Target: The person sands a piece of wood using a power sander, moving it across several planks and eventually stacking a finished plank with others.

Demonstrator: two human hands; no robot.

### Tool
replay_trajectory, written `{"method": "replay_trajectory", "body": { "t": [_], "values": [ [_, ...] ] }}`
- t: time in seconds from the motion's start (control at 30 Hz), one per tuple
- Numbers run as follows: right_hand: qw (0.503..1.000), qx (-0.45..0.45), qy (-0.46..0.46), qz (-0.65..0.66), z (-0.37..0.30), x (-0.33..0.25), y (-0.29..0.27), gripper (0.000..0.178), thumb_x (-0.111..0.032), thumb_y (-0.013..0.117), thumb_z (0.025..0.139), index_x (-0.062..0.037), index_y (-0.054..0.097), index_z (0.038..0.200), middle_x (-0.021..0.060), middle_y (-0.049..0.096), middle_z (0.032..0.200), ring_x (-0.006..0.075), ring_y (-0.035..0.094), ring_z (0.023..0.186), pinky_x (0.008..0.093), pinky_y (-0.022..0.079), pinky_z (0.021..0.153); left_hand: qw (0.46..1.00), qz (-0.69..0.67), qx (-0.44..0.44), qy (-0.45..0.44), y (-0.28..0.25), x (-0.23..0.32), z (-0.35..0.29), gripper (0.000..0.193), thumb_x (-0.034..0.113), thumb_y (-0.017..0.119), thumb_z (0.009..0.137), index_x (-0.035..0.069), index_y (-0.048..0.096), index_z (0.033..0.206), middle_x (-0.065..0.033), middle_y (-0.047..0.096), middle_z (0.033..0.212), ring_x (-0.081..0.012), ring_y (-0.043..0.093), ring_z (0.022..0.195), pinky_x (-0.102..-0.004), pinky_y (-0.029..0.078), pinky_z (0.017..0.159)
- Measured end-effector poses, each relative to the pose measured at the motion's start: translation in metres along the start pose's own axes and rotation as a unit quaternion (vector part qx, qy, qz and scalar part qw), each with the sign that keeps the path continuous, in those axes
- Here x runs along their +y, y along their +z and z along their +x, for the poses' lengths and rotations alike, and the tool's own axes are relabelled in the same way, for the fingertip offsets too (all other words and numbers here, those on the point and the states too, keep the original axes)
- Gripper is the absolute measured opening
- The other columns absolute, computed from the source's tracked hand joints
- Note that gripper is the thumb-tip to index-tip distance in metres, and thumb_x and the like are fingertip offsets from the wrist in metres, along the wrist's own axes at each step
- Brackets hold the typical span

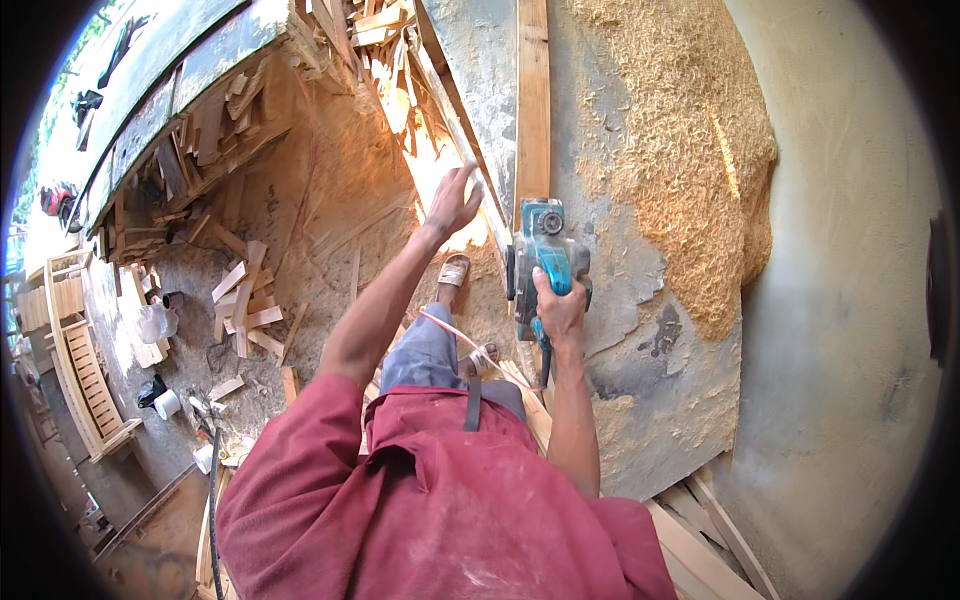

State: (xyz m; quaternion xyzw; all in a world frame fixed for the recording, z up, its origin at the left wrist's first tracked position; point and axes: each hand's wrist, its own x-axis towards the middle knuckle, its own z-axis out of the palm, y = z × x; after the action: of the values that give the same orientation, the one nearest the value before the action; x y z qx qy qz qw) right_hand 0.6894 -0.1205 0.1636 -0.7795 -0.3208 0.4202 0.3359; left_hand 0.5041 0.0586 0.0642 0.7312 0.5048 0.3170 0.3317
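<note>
My right hand is wrapped round the handle of a teal electric hand planer. The planer stands at the near end of a long narrow wooden board, which runs away from me along a grey worktop. Whatever part of the board lies under the tool is hidden. To the left, my left hand is raised beside the worktop's left edge. Its fingers point forward, slightly blurred, and nothing shows in them. A cord trails from the planer's rear toward my waist.
A large heap of wood shavings covers the worktop's far right, against a plastered wall. Offcuts litter the floor at left, below a bench stuffed with scraps. A slatted wooden frame stands far left. Planks lie near right.
</note>
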Motion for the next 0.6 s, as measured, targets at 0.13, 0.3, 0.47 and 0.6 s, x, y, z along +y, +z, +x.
{"method": "replay_trajectory", "body": {
  "t": [0.13, 0.3, 0.47, 0.6],
  "values": [
    [1.0, -0.003, -0.002, -0.028, 0.001, 0.003, 0.004, 0.039, -0.036, 0.07, 0.085, 0.0036, 0.069, 0.086, 0.0182, 0.066, 0.07, 0.0284, 0.066, 0.067, 0.0416, 0.049, 0.066, 0.996, 0.044, 0.047, 0.054, 0.023, 0.038, 0.151, 0.055, 0.023, 0.059, 0.091, 0.007, 0.042, 0.141, -0.021, 0.045, 0.141, -0.0393, 0.041, 0.132, -0.0471, 0.035, 0.111],
    [0.999, 0.015, 0.016, -0.041, -0.002, -0.006, 0.003, 0.041, -0.037, 0.072, 0.084, 0.0031, 0.069, 0.087, 0.0172, 0.064, 0.067, 0.0287, 0.064, 0.065, 0.0414, 0.048, 0.065, 0.98, 0.195, -0.023, -0.011, 0.071, 0.039, 0.238, 0.065, 0.032, 0.054, 0.093, 0.01, 0.032, 0.149, -0.0163, 0.026, 0.158, -0.0364, 0.023, 0.146, -0.0505, 0.025, 0.117],
    [1.0, 0.02, 0.003, -0.024, 0.006, -0.009, 0.001, 0.036, -0.032, 0.074, 0.084, 0.0036, 0.066, 0.082, 0.0131, 0.062, 0.063, 0.0222, 0.059, 0.057, 0.0395, 0.047, 0.059, 0.933, 0.341, -0.091, 0.069, 0.069, 0.005, 0.27, 0.058, 0.032, 0.044, 0.098, 0.012, 0.033, 0.151, -0.0125, 0.025, 0.16, -0.0293, 0.023, 0.148, -0.0454, 0.023, 0.119],
    [0.999, 0.023, -0.026, -0.008, 0.011, -0.017, 0.002, 0.033, -0.027, 0.073, 0.086, 0.0013, 0.062, 0.074, 0.0051, 0.056, 0.058, 0.0143, 0.05, 0.054, 0.0359, 0.042, 0.054, 0.919, 0.346, -0.15, 0.116, 0.042, 0.008, 0.284, 0.043, 0.026, 0.041, 0.099, 0.01, 0.048, 0.138, -0.0115, 0.042, 0.15, -0.0253, 0.038, 0.141, -0.0424, 0.031, 0.114]
  ]
}}
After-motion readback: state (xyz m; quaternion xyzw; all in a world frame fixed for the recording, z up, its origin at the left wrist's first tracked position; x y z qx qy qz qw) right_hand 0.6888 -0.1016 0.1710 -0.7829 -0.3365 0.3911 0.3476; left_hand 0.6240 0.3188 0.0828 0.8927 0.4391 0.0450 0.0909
